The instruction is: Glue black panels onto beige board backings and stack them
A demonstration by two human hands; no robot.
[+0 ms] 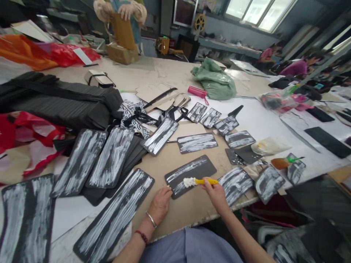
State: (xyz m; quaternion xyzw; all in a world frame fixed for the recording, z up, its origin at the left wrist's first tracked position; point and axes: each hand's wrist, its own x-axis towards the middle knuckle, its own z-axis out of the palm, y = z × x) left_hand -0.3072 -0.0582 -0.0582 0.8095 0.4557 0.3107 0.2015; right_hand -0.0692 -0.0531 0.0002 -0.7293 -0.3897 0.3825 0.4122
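My right hand (215,195) is closed around the yellow handle of a brush (210,181). The brush's bristles, thick with white paste, rest on a dark rounded panel (201,167) that carries white streaks along its upper part and lower left. At that panel's lower left corner, my left hand (161,204) pinches the edge with its fingers together. Close by on the left lies a long streaked panel (117,215). Another coated panel (236,184) is just right of my right hand.
More coated panels (112,157) surround the work board (153,168). A bundled stack of black pieces (60,102) fills the left side. A glue bottle (279,163) with a green tip lies right. Beyond are a green bag (215,80) and a person's hands (126,11) at a cardboard box.
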